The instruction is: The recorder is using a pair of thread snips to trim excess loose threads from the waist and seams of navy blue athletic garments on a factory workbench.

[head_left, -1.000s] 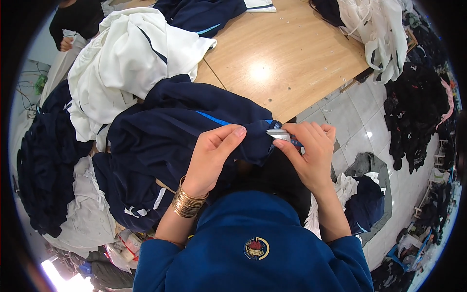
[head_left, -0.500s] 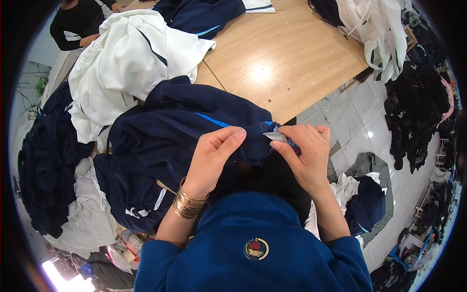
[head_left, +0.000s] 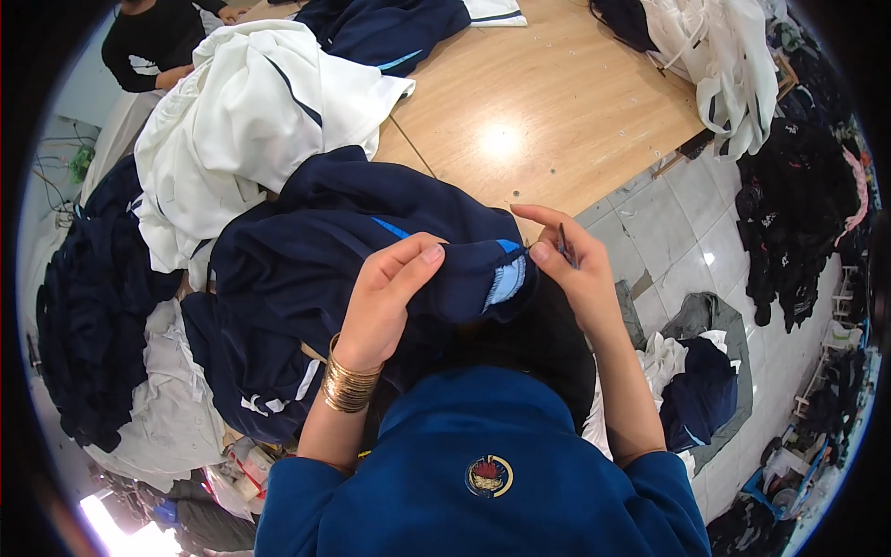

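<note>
A navy garment [head_left: 343, 209] with bright blue inserts spreads over the table's near edge and toward my lap. My left hand [head_left: 394, 283], with gold bangles on its wrist, pinches a fold of it between thumb and fingers. On the other side of the same end, my right hand [head_left: 575, 269] has thumb and finger closed at the seam edge, index finger raised. Thread snips [head_left: 565, 247] sit among the right hand's fingers, mostly hidden. Between the hands the end of the garment is turned, showing a light blue lining patch [head_left: 506, 281] with a stitched edge.
White garments [head_left: 241, 102] are heaped at the left of the wooden table [head_left: 520, 111], navy ones behind. More white clothing [head_left: 719, 65] hangs at the far right corner. Dark clothes [head_left: 789, 223] lie on the tiled floor [head_left: 682, 218]. Another person [head_left: 148, 46] stands far left.
The snips' silver blades pointed at the garment's edge before; now they are tucked back in my right hand. The light blue lining has come into view, and my left hand has shifted slightly left.
</note>
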Tool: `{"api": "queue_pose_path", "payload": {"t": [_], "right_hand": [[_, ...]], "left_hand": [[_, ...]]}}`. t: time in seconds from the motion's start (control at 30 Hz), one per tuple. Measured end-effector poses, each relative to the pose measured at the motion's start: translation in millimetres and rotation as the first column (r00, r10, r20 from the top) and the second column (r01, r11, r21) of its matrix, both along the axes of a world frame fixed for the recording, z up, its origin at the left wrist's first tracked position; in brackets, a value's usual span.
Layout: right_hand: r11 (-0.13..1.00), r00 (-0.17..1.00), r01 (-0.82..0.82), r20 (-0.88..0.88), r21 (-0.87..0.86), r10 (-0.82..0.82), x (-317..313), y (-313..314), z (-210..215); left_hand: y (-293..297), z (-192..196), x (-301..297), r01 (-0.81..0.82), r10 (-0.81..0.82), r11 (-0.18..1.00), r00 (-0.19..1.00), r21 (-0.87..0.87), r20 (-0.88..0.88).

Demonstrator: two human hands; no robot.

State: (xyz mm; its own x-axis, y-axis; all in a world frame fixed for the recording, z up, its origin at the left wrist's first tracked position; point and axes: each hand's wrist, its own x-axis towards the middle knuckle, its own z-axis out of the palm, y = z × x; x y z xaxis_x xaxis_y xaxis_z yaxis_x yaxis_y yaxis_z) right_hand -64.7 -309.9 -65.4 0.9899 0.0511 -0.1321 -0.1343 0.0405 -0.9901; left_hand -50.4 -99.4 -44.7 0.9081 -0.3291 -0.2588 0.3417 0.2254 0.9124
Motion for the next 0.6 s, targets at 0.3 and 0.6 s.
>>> {"api": "queue_pose_path", "payload": {"t": [0.3,0.6], "right_hand": [[0.949,0.961,-0.272,0.005,0.160,0.275,4.6,10.6,-5.0],[0.954,0.960,-0.279,0.028,0.108,0.278,0.0,14.5,14.7]], "left_hand": [[22.9,2.8,9.9,0.038,-0.042,0.999,0.990,0.035,0.135],[8.8,17.4,8.5,0.232,-0.324,0.913,0.912,0.335,0.251]]}}
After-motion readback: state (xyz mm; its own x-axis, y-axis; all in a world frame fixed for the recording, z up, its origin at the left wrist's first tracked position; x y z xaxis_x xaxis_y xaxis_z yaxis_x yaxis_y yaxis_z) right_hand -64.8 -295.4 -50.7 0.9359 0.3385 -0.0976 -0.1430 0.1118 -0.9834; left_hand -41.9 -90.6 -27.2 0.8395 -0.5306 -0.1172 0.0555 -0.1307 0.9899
